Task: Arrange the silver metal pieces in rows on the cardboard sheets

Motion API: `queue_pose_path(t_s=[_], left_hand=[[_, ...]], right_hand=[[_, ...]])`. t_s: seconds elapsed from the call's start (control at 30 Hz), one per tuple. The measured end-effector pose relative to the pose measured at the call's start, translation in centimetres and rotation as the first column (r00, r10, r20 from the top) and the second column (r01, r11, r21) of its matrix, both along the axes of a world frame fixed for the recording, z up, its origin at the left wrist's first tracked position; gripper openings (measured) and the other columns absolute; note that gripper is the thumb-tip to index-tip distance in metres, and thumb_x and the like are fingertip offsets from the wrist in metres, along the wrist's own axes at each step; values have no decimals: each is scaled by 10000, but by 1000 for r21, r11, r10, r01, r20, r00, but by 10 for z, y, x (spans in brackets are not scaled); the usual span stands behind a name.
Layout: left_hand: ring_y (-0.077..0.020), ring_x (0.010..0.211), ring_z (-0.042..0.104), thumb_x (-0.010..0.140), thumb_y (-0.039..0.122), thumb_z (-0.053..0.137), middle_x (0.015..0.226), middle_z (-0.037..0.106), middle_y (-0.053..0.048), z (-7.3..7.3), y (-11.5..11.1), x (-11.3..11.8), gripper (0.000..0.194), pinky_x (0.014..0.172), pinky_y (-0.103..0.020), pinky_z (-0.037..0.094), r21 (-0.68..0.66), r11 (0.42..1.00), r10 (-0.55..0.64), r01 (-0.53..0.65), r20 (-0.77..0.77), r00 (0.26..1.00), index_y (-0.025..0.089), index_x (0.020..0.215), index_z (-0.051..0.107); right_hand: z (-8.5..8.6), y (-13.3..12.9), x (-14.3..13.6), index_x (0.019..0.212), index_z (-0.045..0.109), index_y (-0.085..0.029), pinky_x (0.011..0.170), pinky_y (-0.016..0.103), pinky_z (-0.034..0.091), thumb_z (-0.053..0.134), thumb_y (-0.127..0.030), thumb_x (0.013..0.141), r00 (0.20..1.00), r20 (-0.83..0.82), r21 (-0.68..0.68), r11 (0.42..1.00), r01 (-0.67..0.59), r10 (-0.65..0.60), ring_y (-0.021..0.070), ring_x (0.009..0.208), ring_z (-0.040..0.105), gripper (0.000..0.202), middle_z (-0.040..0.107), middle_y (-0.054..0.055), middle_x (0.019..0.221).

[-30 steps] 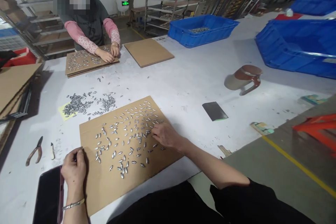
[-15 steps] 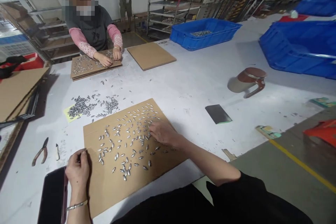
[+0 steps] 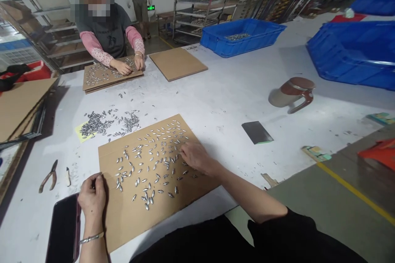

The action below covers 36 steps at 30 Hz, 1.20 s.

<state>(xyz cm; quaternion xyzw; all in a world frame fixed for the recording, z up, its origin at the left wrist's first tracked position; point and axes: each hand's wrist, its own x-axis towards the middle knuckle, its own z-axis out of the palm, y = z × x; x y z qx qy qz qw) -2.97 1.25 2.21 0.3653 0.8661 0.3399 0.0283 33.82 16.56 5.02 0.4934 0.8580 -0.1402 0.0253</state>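
Observation:
A cardboard sheet (image 3: 123,222) lies before me, strewn with many small silvery spindle-shaped metal pieces (image 3: 149,200). Over its right side is my right hand (image 3: 197,159), fingers bent down and closed among the pieces; whatever is at the fingertips is hidden. My left hand (image 3: 91,197) rests at the sheet's left edge with fingers curled and thumb against them, and what they hold, if anything, cannot be made out. Beside that wrist lies a dark phone (image 3: 63,230). Beyond the sheet, a heap of similar pieces (image 3: 96,125) partly covers a yellow paper (image 3: 80,132).
Pliers (image 3: 49,177) and a small pale-handled tool (image 3: 68,177) lie left. A dark block (image 3: 257,132) and a lidded mug (image 3: 291,93) stand right, blue bins (image 3: 240,43) behind. Across the table a co-worker (image 3: 106,35) handles pieces on stacked cardboard (image 3: 112,82).
My right hand has shifted slightly right over the cardboard. My left hand stays at the edge. The co-worker's hands have moved a little, and the person standing behind has moved left.

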Motion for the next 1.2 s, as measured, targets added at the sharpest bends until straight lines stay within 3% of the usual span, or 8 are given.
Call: queue_pose_path(t_s=[0.4, 0.53, 0.63, 0.9, 1.0, 1.07, 1.13, 1.2], left_hand=[[-262, 989, 681, 856, 451, 530, 997, 750, -93, -2, -3, 1, 317, 918, -388, 515, 26, 999, -26, 27, -36, 999, 208, 942, 716], [-274, 1020, 681, 854, 462, 521, 1030, 751, -110, -1, -3, 1, 339, 948, -407, 511, 7, 1000, -27, 27, -21, 999, 203, 955, 716], [-282, 1055, 676, 852, 471, 515, 1062, 749, -118, 0, -3, 2, 359, 973, -420, 505, -10, 1000, -16, 16, -7, 1000, 201, 976, 715], [-300, 1042, 678, 835, 464, 516, 1043, 747, -123, -1, -1, -1, 340, 965, -453, 509, -13, 1000, -10, 10, -1, 1000, 208, 942, 711], [-303, 1051, 677, 837, 475, 511, 1035, 745, -123, 1, 0, 0, 348, 971, -453, 509, -18, 1000, -11, 11, -5, 1000, 207, 934, 710], [-303, 1063, 675, 841, 485, 511, 1037, 746, -118, 3, 0, 0, 361, 980, -453, 508, -31, 1000, -2, 2, -1, 1000, 209, 953, 714], [-309, 1072, 674, 836, 494, 515, 1040, 748, -114, 3, 2, 0, 377, 983, -459, 507, -54, 998, 20, -20, -1, 1000, 211, 976, 720], [-320, 1079, 673, 821, 499, 523, 1041, 750, -115, 3, 4, -2, 388, 982, -469, 507, -78, 996, 40, -39, 1, 999, 209, 980, 725]], right_hand=[[9, -4, -4, 983, 694, -156, 719, 326, 416, 436, -205, 1025, 997, 50, 18, 999, 50, -51, 246, 844, 650, 266, 694, 134, 966], [6, -6, -5, 966, 696, -190, 741, 310, 420, 480, -243, 1031, 993, -69, 85, 992, -90, 96, 214, 875, 617, 231, 671, 89, 988], [2, -5, -8, 926, 706, -188, 797, 315, 424, 519, -220, 1011, 970, -62, 87, 969, -231, 237, 209, 902, 599, 208, 658, 79, 972], [-3, -1, -12, 831, 643, -161, 830, 330, 428, 555, -180, 951, 936, -57, 120, 933, -338, 346, 216, 895, 573, 150, 648, 88, 933], [3, -3, 0, 803, 612, -171, 781, 300, 420, 560, -160, 933, 947, -199, 98, 966, -237, 253, 189, 853, 569, 140, 653, 68, 900], [9, -5, 19, 827, 611, -179, 723, 278, 411, 546, -147, 927, 945, -322, 56, 997, -50, 66, 165, 785, 570, 124, 660, 44, 861], [13, -12, 43, 866, 619, -190, 691, 266, 411, 547, -159, 924, 899, -423, 7, 991, 132, -117, 153, 744, 579, 97, 671, 24, 842], [15, -23, 66, 885, 628, -199, 682, 261, 423, 569, -175, 909, 850, -482, -34, 974, 224, -212, 153, 739, 600, 68, 685, 17, 848]])
